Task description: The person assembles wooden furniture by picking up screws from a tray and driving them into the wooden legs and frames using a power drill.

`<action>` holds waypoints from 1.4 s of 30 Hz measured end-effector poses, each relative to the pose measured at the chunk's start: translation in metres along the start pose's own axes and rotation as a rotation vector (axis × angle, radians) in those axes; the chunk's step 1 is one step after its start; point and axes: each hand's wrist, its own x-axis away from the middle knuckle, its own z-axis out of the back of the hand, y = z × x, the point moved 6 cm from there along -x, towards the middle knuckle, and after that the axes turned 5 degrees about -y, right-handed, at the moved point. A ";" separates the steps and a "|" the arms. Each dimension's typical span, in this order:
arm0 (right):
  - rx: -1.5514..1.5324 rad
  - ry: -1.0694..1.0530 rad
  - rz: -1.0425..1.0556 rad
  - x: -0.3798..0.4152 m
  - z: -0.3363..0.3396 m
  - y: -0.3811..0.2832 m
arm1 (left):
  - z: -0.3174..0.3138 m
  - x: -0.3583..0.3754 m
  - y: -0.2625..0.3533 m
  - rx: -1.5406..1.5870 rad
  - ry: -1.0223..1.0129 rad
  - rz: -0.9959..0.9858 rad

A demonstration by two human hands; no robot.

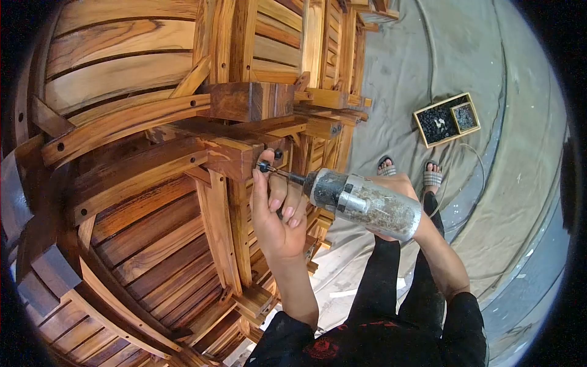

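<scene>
My right hand (396,185) grips a worn silver-and-black power screwdriver (364,205), held roughly level with its long bit pointing left. At the bit's tip sits a small black round piece (263,166), steadied by the thumb and fingertips of my left hand (280,211). The remaining fingers of that hand curl loosely under the bit. Right behind the fingertips is the end of a wooden leg (235,160) of a varnished slatted chair. A second black round piece (278,154) shows against the wood beside my fingertip.
More slatted wooden chairs (122,46) are stacked along the left. On the cloth-covered floor (391,79) at right stands a shallow wooden box (448,120) full of small black pieces, with a smaller compartment inside. A thin cable (482,168) runs near it.
</scene>
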 end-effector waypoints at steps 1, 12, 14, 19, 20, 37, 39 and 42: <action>-0.041 -0.024 -0.027 0.000 0.000 0.001 | -0.001 0.000 -0.001 -0.001 -0.002 0.002; -0.027 -0.022 0.069 -0.003 0.003 0.001 | -0.004 0.001 -0.001 0.036 -0.010 0.004; 0.034 -0.094 0.003 -0.001 0.001 0.006 | -0.004 0.001 -0.002 0.005 0.015 -0.001; 0.006 -0.074 0.022 -0.005 0.001 0.003 | 0.001 -0.001 0.000 -0.024 0.023 -0.003; -0.020 -0.042 0.044 -0.005 0.002 0.000 | 0.001 -0.001 0.000 -0.025 0.014 -0.012; 0.026 -0.135 -0.068 -0.010 0.003 -0.004 | 0.020 0.009 0.102 -0.893 0.501 -0.419; 0.004 -0.109 -0.054 -0.005 0.002 0.001 | 0.009 -0.001 0.085 -0.869 0.496 -0.381; 0.048 -0.139 -0.008 -0.005 0.003 0.000 | 0.018 -0.009 0.085 -0.791 0.541 -0.409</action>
